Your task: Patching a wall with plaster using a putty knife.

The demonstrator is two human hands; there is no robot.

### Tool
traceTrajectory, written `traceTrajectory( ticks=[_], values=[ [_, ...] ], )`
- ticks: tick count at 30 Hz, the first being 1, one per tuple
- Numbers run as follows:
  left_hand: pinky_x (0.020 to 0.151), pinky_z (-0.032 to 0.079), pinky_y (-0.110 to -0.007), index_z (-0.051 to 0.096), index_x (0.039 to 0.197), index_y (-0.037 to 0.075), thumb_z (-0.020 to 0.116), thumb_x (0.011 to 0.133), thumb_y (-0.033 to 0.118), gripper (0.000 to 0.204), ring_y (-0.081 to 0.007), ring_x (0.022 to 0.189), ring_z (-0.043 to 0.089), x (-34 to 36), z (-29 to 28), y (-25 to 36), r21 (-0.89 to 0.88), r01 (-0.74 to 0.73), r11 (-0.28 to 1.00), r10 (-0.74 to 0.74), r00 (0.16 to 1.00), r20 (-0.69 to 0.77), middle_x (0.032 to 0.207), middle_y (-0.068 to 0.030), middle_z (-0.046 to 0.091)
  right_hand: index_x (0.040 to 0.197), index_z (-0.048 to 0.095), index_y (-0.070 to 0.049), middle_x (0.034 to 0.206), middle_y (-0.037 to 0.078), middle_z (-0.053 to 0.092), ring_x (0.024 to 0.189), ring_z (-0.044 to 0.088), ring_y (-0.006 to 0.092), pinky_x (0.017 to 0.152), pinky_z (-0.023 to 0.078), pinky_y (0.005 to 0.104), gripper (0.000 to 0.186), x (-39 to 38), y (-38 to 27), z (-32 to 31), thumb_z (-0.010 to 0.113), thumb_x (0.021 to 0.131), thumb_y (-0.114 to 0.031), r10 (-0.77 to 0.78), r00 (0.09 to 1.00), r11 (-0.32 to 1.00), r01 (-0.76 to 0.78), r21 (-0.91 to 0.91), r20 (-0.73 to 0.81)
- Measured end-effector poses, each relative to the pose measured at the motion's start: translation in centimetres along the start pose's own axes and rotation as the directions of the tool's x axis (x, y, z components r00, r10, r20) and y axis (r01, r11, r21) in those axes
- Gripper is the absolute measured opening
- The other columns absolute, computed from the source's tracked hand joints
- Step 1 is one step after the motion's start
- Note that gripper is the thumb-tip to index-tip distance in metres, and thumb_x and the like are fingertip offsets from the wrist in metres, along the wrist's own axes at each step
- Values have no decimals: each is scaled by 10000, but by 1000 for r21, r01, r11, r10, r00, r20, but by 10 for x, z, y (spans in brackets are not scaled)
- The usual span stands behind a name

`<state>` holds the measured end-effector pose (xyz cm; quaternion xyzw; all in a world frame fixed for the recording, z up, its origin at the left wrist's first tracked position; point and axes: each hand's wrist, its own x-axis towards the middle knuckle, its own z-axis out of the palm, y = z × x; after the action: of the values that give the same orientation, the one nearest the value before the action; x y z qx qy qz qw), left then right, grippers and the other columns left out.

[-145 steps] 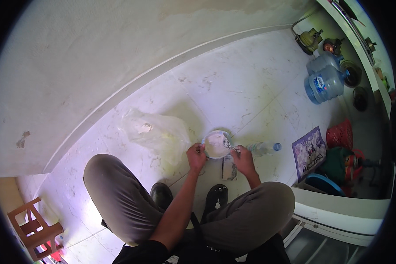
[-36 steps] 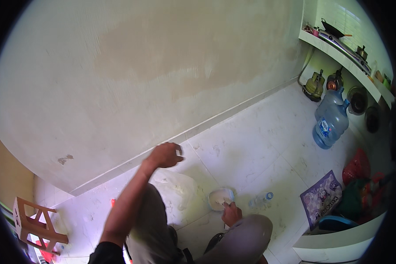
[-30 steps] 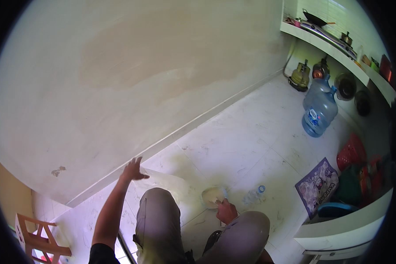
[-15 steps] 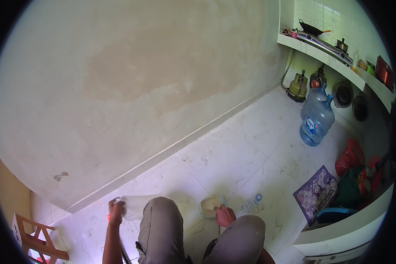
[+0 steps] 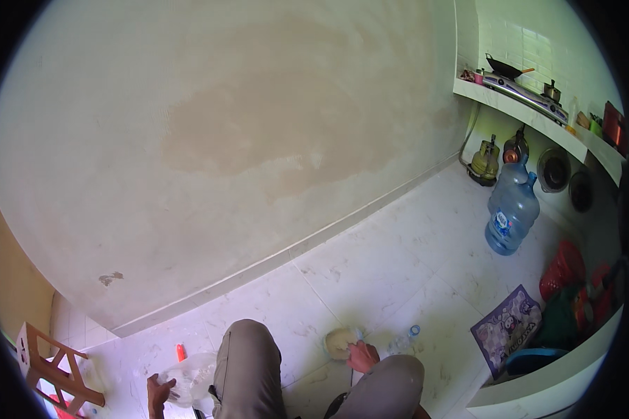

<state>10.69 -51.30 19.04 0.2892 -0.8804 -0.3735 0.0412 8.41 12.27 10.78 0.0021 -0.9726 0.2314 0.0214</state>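
Note:
My left hand [image 5: 159, 391] is low at the left, fingers apart and loosely curved at the edge of a crumpled clear plastic bag [image 5: 193, 377]. An orange object [image 5: 181, 353] lies just behind the bag. My right hand [image 5: 361, 356] has its fingers closed at the rim of a small bowl of pale beige stuff [image 5: 338, 343]; what they hold is too small to make out. A clear plastic bottle [image 5: 402, 341] lies beside the bowl on the tiled floor. My bent knees [image 5: 248, 356] partly block the view between my hands.
A brown stool [image 5: 52, 363] stands lower left beside the wall [image 5: 223, 174]. At right, blue water jugs [image 5: 511, 220] and a gas cylinder [image 5: 485, 164] are under a counter [image 5: 510, 103] with a stove and wok [image 5: 503, 68]. A patterned bag [image 5: 503, 328] and red basket [image 5: 560, 269] lie nearer.
My left hand left the bowl, reached outward, gripped the plastic bag and moved it down-left beside my knee, uncovering the orange object. My right hand stays at the bowl. The view tilted toward the wall.

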Motion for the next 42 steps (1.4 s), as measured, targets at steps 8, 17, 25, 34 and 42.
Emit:
traceTrajectory(
  ticks=[8,17,25,34,42],
  values=[
    [930,509,-367,539,1361,36,701,880,70,509,-245,1186,600,-104,40,302,-502,-690,522,627,709,-322,1388,-177,555,981,668,-57,879,223,668,793,681,398,706,545,526,212,3,20,30,629,840,-210,21,998,985,-10,-174,65],
    [836,509,-353,557,1281,-3,584,860,56,426,-191,993,595,-78,396,265,-557,-64,828,208,958,199,1173,-170,586,1046,666,-1,886,258,686,881,651,455,800,518,522,309,35,14,-29,708,847,-234,189,982,979,-187,84,-26],
    [805,525,-421,649,1167,-10,658,937,305,389,-302,893,676,-103,466,186,-457,26,889,251,807,534,956,-184,693,1105,601,11,957,241,653,855,663,426,763,541,504,267,34,-8,-7,612,927,-188,89,994,987,-81,-137,56],
    [630,540,-350,675,1083,-34,603,922,200,292,-219,688,687,-124,431,193,-363,-151,920,262,923,281,905,-165,720,1021,634,-6,878,213,659,653,661,321,601,516,440,197,-12,0,31,611,947,-187,196,950,976,-166,141,-242],
    [659,551,-360,669,988,-43,559,878,152,250,-240,730,707,-211,399,190,-287,506,813,105,358,928,884,-135,731,956,597,-45,756,35,602,498,443,47,406,273,210,189,-42,-9,41,602,1000,-228,687,587,-326,-279,903,429]
  ],
)
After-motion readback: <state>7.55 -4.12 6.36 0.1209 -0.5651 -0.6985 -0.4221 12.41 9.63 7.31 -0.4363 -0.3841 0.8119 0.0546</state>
